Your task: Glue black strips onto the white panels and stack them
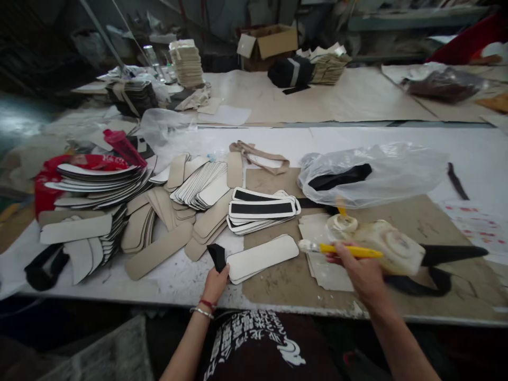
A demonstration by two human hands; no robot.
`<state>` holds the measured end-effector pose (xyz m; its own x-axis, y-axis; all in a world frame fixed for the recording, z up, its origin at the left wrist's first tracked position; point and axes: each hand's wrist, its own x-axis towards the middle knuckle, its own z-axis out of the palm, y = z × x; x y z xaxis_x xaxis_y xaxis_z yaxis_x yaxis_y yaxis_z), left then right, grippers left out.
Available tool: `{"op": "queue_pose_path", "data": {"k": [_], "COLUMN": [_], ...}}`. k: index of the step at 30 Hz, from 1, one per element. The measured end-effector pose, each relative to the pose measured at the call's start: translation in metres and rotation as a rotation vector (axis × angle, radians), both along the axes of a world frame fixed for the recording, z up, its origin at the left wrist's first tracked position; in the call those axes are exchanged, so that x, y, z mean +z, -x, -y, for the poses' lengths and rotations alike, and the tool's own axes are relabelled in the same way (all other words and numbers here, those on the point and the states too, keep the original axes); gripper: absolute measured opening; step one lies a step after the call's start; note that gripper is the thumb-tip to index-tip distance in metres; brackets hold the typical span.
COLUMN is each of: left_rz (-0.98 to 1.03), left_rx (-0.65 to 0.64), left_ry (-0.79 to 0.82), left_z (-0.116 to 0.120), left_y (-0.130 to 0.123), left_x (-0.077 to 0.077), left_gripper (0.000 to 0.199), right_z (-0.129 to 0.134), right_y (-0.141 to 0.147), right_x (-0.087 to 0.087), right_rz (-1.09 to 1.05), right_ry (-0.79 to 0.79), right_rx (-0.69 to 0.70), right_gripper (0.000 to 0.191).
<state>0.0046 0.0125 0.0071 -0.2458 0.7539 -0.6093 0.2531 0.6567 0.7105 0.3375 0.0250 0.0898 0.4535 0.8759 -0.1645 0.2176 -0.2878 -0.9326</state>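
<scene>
My right hand (353,267) is closed around a paintbrush (349,251) with a yellow handle. The brush's pale bristles are just off the right end of a white rounded panel (262,259). My left hand (216,283) is closed on a short black strip (216,256), which sticks up from the fingers, and it also touches the panel's left end. Another panel shows beneath that one. Beyond it lie several white-edged panels with black strips (262,209) on them. Beside my right hand stands an off-white plastic container (389,244), with a second yellow handle (340,205) rising behind it.
Stacks of beige and white panels (159,251) spread across the left of the table. A clear plastic bag (405,169) with black material lies at the back right. Black straps (452,254) lie right of the container. A cardboard box (273,45) stands on the far table.
</scene>
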Motion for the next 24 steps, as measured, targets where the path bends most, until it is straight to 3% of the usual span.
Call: {"op": "queue_pose_path", "data": {"k": [2,5,10,16,24], "left_rz": [0.040,0.095,0.137,0.151,0.125], "left_rx": [0.004,-0.003,0.000,0.008,-0.001], "left_ry": [0.002,0.007,0.015,0.019,0.015], "left_z": [0.001,0.001,0.000,0.000,0.000], "left_y": [0.001,0.003,0.006,0.008,0.009], "left_x": [0.000,0.001,0.002,0.004,0.002], "left_gripper": [0.024,0.022,0.019,0.016,0.016], "right_z": [0.007,0.011,0.010,0.010,0.006], "right_y": [0.046,0.107,0.155,0.150,0.105], "right_x": [0.001,-0.004,-0.028,-0.053,-0.043], "right_rz": [-0.196,-0.322,-0.324,-0.108,0.507], "right_ry": [0.060,0.102,0.116,0.126,-0.058], "right_rx": [0.179,0.348,0.446,0.423,0.317], "right_gripper": [0.033,0.032,0.032,0.030,0.024]}}
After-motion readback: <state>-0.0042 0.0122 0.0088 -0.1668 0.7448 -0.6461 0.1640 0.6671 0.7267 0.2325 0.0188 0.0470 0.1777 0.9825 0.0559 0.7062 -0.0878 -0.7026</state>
